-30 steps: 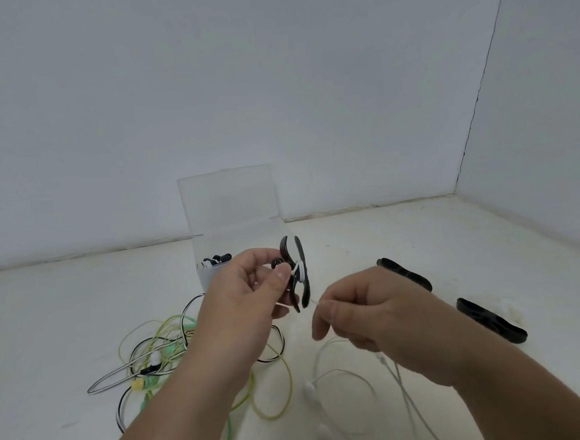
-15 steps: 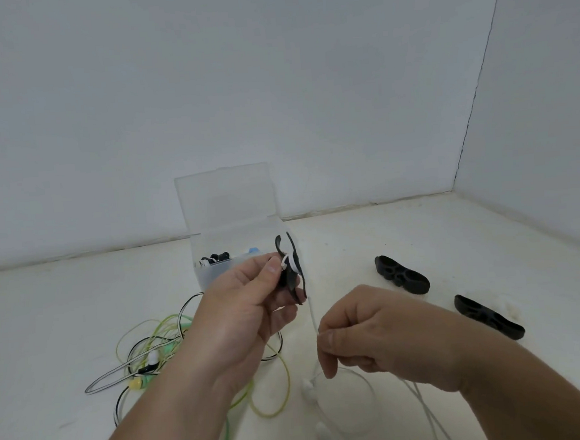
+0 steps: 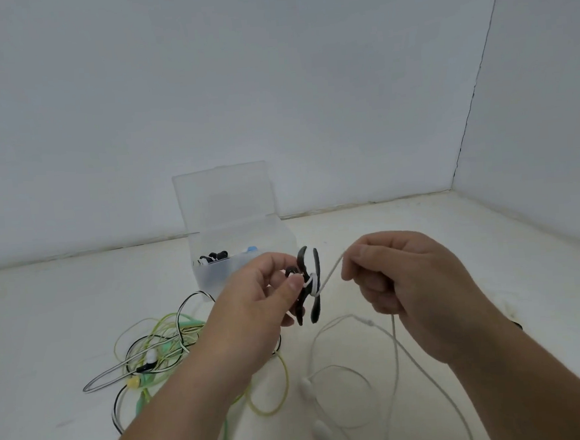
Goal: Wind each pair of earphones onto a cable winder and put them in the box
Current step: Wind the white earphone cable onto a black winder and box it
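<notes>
Pinching the black cable winder (image 3: 315,309) between thumb and fingertips, the left hand (image 3: 253,301) holds it upright in the air, just in front of the box (image 3: 217,276). The winder shows two curved black strips that meet at a narrow waist, and a few turns of white cable (image 3: 330,272) cross that waist. From there the cable runs taut toward 2 o'clock into the right hand (image 3: 413,290), whose curled fingers grip it. Below that hand the cable drops toward 6 o'clock and lies in loose loops on the white surface (image 3: 420,231), ending at the white earbuds (image 3: 322,434). At 10 o'clock of the winder stands the clear box with its lid (image 3: 225,197) upright; dark wound earphones (image 3: 215,257) lie inside. At 8 o'clock lies a tangle of green, yellow and black-and-white cables (image 3: 163,345).
</notes>
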`<state>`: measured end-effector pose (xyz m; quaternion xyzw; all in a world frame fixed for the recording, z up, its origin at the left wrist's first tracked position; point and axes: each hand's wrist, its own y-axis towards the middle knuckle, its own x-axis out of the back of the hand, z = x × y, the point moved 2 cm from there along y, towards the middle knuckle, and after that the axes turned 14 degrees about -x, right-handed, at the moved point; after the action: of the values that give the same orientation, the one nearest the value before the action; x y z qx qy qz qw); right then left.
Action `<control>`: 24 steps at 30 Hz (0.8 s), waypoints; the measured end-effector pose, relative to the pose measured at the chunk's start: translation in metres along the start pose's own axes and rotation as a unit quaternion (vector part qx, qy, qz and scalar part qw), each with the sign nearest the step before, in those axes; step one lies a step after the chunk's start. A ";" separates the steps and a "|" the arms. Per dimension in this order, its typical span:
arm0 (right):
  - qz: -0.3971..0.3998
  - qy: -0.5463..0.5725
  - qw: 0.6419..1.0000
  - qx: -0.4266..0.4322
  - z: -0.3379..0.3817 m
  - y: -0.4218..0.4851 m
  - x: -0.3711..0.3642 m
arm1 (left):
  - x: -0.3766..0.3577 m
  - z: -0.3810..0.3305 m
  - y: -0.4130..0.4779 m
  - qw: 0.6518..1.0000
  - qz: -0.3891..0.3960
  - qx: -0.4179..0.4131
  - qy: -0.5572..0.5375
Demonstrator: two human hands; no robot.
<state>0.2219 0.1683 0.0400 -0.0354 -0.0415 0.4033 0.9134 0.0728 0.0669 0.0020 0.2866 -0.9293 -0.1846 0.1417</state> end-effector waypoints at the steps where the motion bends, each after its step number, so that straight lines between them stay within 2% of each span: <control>1: -0.010 -0.006 1.000 0.004 0.000 0.000 0.000 | -0.001 0.000 -0.001 1.000 0.012 0.000 0.006; 4: -0.060 -0.071 0.995 0.028 -0.002 0.001 0.000 | -0.004 -0.001 -0.003 0.998 0.058 0.000 0.011; 8: -0.160 -0.210 0.959 0.101 -0.001 0.000 0.000 | -0.007 -0.006 -0.004 0.993 0.112 -0.004 -0.029; 12: -0.175 -0.187 0.962 0.097 -0.002 0.006 0.004 | -0.007 -0.010 -0.005 0.987 0.141 -0.005 -0.079; 15: -0.157 -0.169 0.971 0.067 -0.006 0.007 0.005 | -0.006 -0.011 -0.006 0.985 0.132 -0.006 -0.112; 18: -0.111 -0.206 0.972 0.000 -0.014 0.010 0.003 | -0.006 -0.014 -0.005 0.981 0.092 -0.001 -0.171; 21: -0.023 -0.247 0.966 -0.067 -0.024 0.013 -0.006 | -0.006 -0.016 -0.002 0.982 0.027 0.001 -0.186; 24: 0.072 -0.238 0.964 -0.096 -0.030 0.011 -0.017 | -0.002 -0.013 0.000 0.988 -0.041 -0.006 -0.152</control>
<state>0.2052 0.1618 0.0086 -0.0284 -0.2936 0.4592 0.8380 0.0795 0.0644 0.0134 0.2919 -0.9265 -0.2373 -0.0068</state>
